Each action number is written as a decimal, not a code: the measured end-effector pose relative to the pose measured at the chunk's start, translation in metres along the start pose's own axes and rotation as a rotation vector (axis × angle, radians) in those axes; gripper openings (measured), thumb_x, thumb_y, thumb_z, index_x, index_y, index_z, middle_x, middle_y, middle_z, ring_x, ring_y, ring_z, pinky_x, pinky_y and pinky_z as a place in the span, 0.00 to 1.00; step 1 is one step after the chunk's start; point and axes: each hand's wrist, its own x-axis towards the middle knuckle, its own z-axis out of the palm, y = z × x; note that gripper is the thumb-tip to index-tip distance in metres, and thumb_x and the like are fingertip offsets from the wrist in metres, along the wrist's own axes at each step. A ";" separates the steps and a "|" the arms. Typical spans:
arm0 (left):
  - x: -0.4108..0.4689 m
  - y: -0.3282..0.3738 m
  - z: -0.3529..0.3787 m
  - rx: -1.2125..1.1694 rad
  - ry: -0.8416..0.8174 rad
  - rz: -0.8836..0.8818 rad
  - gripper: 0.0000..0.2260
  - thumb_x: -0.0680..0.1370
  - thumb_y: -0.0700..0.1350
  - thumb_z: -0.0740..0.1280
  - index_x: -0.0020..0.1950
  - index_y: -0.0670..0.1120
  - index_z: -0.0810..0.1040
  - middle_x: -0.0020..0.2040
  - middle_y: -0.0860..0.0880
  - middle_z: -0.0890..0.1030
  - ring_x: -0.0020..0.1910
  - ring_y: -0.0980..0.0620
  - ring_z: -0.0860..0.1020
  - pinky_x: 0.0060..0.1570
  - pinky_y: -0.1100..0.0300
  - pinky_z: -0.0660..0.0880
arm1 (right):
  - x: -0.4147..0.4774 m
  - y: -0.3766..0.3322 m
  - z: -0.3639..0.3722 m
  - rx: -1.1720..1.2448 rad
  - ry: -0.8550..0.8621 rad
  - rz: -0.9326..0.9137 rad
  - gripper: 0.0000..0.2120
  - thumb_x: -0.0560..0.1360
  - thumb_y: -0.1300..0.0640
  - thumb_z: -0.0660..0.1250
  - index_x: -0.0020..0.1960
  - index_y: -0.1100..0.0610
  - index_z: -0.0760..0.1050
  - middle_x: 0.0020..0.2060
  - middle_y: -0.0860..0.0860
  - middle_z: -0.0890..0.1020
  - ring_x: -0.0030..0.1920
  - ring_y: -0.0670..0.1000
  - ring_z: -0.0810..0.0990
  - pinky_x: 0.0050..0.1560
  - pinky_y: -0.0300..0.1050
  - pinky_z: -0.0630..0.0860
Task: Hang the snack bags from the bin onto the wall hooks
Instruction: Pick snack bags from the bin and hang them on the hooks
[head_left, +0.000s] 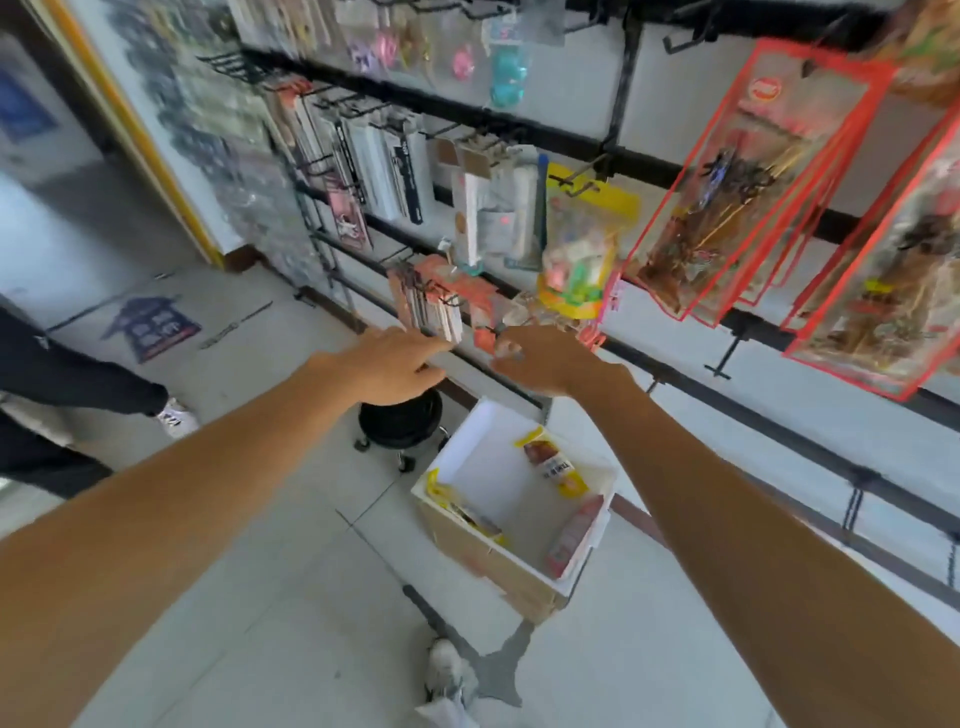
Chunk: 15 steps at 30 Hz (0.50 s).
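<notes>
Shop wall hooks (576, 179) are partly loaded. The right hand (545, 364) pinches an orange snack bag (485, 312) at a low hook; the left hand (395, 364), fingers straight, touches beside it. At six o'clock, the bin (608, 483) holds several more.

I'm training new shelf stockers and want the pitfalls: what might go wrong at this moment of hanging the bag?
1. The right hand pinches the snack bag at the rail. If the bag misses the hook, it may slip and fall.
2. The left hand reaches right beside the packets on the next hook and may knock them loose.
3. The bin and stool stand close underfoot, so tripping is possible.
</notes>
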 end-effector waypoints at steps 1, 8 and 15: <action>-0.002 -0.006 0.011 -0.023 -0.009 -0.004 0.23 0.83 0.57 0.53 0.78 0.56 0.57 0.75 0.46 0.66 0.72 0.42 0.65 0.68 0.45 0.64 | 0.005 -0.003 0.011 0.005 -0.022 -0.007 0.19 0.79 0.44 0.61 0.65 0.52 0.72 0.65 0.54 0.76 0.65 0.58 0.73 0.63 0.50 0.70; 0.014 -0.030 0.081 -0.119 -0.052 -0.026 0.22 0.83 0.54 0.55 0.76 0.53 0.62 0.68 0.43 0.73 0.64 0.41 0.72 0.61 0.48 0.69 | 0.033 0.002 0.080 0.000 -0.182 0.000 0.18 0.80 0.44 0.59 0.65 0.52 0.72 0.65 0.52 0.76 0.64 0.56 0.74 0.64 0.52 0.70; 0.037 -0.045 0.156 -0.217 -0.147 0.007 0.22 0.83 0.54 0.55 0.77 0.51 0.62 0.70 0.44 0.72 0.66 0.41 0.72 0.64 0.47 0.67 | 0.064 0.029 0.156 0.002 -0.331 0.103 0.20 0.79 0.41 0.59 0.67 0.48 0.71 0.66 0.51 0.75 0.64 0.55 0.74 0.65 0.53 0.70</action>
